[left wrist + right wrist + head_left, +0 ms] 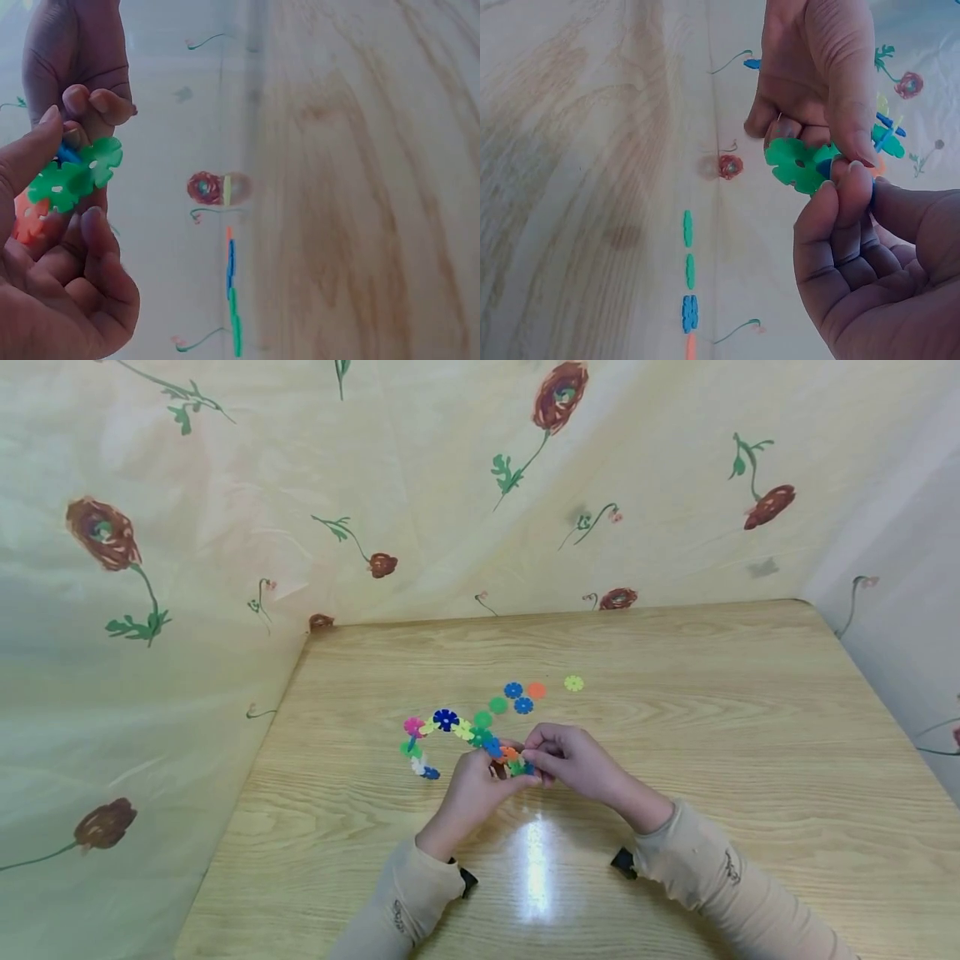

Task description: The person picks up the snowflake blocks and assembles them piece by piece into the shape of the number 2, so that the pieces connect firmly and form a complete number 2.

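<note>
Head view: over the counter (750, 718), a person's left grip (477, 787) holds one end of a curved chain of plastic discs (446, 720), the right grip (579, 763) pinching a blue disc (530, 769) there; loose discs (523, 705) lie just beyond.

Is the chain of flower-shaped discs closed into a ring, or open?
Open: the chain has a free blue end, apart from the left hand.

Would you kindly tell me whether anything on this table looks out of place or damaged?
Nothing looks damaged or spilled: the linked chain looks intact where visible, and the loose discs lie flat on the table, the yellow one slightly apart.
</note>
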Demonstrator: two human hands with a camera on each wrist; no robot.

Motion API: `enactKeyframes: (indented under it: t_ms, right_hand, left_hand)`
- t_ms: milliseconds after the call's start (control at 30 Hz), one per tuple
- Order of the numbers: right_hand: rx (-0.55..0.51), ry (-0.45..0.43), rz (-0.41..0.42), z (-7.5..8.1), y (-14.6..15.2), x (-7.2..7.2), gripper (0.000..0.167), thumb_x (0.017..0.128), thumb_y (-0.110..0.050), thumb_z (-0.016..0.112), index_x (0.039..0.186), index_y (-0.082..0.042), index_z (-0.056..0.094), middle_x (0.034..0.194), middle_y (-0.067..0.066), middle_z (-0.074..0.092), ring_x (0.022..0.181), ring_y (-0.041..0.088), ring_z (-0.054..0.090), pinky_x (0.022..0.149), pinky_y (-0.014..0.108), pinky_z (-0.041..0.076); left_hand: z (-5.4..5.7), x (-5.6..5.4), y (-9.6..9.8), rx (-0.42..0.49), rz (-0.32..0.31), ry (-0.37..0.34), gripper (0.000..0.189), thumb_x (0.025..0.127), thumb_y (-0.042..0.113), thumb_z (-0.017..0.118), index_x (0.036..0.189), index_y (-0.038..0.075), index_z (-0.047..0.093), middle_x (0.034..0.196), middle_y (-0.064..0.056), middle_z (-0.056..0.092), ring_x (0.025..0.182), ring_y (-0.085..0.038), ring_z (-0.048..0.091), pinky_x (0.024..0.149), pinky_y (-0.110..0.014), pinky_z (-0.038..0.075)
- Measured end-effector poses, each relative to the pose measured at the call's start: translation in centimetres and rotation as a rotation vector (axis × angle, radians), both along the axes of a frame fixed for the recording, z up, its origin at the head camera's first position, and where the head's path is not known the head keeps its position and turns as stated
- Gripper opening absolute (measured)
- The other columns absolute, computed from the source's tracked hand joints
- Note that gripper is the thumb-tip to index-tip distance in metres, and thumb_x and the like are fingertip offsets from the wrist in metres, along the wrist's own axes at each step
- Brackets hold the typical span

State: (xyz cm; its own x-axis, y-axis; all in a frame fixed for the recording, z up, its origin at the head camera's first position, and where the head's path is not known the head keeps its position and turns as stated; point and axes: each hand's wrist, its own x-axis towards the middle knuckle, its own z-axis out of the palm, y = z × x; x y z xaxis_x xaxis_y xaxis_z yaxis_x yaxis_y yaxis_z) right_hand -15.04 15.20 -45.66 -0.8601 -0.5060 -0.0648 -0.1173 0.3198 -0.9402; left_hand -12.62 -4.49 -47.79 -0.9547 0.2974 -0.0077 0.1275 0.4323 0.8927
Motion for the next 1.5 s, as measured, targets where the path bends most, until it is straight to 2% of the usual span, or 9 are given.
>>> enactKeyframes:
  t_ms: [167,400,633,767,967,1067,1200,1300,1500]
  right_hand:
    - [-0.013,-0.004,0.025,-0.1,-0.1,0.1,0.013,0.104,-0.005,0.058,0.099,0.006,0.062,0.075,0.008,0.068,0.062,0.01,0.06,0.059,0.031,0.056]
    - [-0.02,0.002,0.039,-0.4,-0.2,0.0,0.012,0.104,-0.005,0.059,0.1,0.006,0.061,0.076,0.008,0.067,0.064,0.012,0.06,0.058,0.03,0.055]
    - [-0.033,-0.002,0.068,-0.6,-0.3,-0.1,0.006,0.104,-0.003,0.057,0.103,0.003,0.058,0.079,0.007,0.067,0.065,0.012,0.057,0.058,0.029,0.053]
    - [-0.034,0.026,0.081,-0.7,-0.3,-0.3,0.004,0.104,-0.004,0.057,0.104,0.0,0.056,0.076,0.005,0.067,0.063,0.01,0.057,0.058,0.03,0.053]
    - [0.011,0.099,0.047,-0.3,0.0,-0.8,0.006,0.104,-0.011,0.062,0.103,-0.005,0.06,0.073,0.007,0.067,0.062,0.015,0.06,0.057,0.028,0.053]
    - [0.072,0.16,-0.028,-0.2,0.8,-2.0,0.009,0.104,-0.013,0.062,0.102,-0.004,0.065,0.077,0.011,0.069,0.063,0.019,0.061,0.055,0.025,0.053]
    - [0.214,0.224,-0.18,-0.6,2.3,-5.1,0.014,0.103,-0.014,0.063,0.103,-0.001,0.069,0.086,0.016,0.071,0.067,0.02,0.062,0.057,0.025,0.052]
    - [0.358,0.269,-0.279,-1.4,3.5,-7.4,0.015,0.101,-0.013,0.065,0.105,0.001,0.071,0.096,0.019,0.073,0.075,0.024,0.065,0.065,0.033,0.054]
    - [0.616,0.275,-0.313,-3.2,4.8,-10.3,0.031,0.1,-0.015,0.067,0.123,0.006,0.066,0.113,0.028,0.066,0.099,0.039,0.065,0.086,0.055,0.053]
  left_hand:
    - [-0.3,0.1,0.0,0.034,-0.008,0.011,0.03,0.089,0.028,0.083,0.114,0.015,0.075,0.111,0.0,0.077,0.099,-0.011,0.068,0.087,-0.031,0.058]
    - [-0.4,0.2,0.2,0.127,-0.038,-0.034,0.029,0.092,0.022,0.08,0.119,0.014,0.072,0.114,-0.005,0.075,0.077,-0.008,0.057,0.066,-0.017,0.048]
    - [-0.5,0.2,0.2,0.18,-0.036,-0.085,0.045,0.092,0.017,0.079,0.134,0.015,0.063,0.127,-0.007,0.071,0.11,-0.022,0.067,0.085,-0.021,0.055]
    - [-0.8,0.2,0.1,0.217,-0.049,-0.073,0.046,0.093,0.015,0.078,0.136,0.014,0.062,0.128,-0.008,0.071,0.109,-0.023,0.067,0.084,-0.023,0.055]
    - [-1.0,0.2,-0.1,0.236,-0.024,-0.076,0.044,0.094,0.015,0.077,0.135,0.012,0.062,0.127,-0.009,0.071,0.101,-0.014,0.066,0.081,-0.021,0.055]
    - [-0.9,0.2,-0.1,0.227,-0.003,-0.082,0.041,0.094,0.013,0.076,0.132,0.008,0.063,0.124,-0.011,0.072,0.1,-0.013,0.066,0.08,-0.021,0.055]
    - [-0.7,0.3,-0.2,0.224,0.016,-0.093,0.038,0.094,0.009,0.076,0.13,0.004,0.063,0.12,-0.011,0.074,0.102,-0.014,0.068,0.08,-0.021,0.054]
    - [-0.5,0.4,-0.2,0.216,0.026,-0.104,0.037,0.094,0.01,0.076,0.128,0.005,0.064,0.119,-0.01,0.074,0.098,-0.012,0.066,0.079,-0.02,0.054]
    - [-0.4,0.7,-0.1,0.236,0.021,-0.096,0.035,0.093,0.009,0.076,0.125,0.002,0.065,0.119,-0.018,0.073,0.09,-0.006,0.063,0.076,-0.019,0.053]
